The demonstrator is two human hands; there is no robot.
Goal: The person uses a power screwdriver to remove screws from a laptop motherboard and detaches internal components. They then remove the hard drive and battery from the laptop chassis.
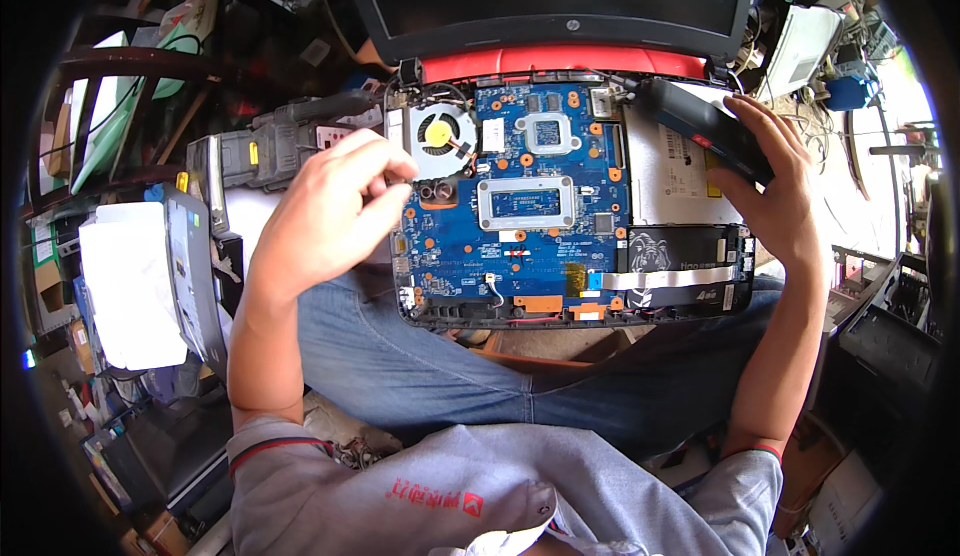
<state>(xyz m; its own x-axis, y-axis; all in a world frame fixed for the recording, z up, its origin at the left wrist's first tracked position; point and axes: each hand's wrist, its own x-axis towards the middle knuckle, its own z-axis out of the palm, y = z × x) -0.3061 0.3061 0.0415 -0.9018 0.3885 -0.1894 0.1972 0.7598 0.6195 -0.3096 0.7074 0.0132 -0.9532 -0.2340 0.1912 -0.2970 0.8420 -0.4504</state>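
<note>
Balancing the opened laptop [520,206] on our lap, left hand [330,206] pinched shut on something too small to tell beside the fan [438,136], right hand [770,181] gripping a black tool [705,131], we risk dropping the pinched bit onto the bare blue board [545,246].

1. Along the left of the frame, shelves [60,286] are crammed with boxes, papers and small electronic parts.
2. At upper left, dark curved chair rails [130,61] cross in front of green and white sheets.
3. At upper right, bright daylight [905,86] washes out a cluttered bench of cables and white devices.
4. At lower right stands dark equipment [885,351], above cardboard boxes.
</note>
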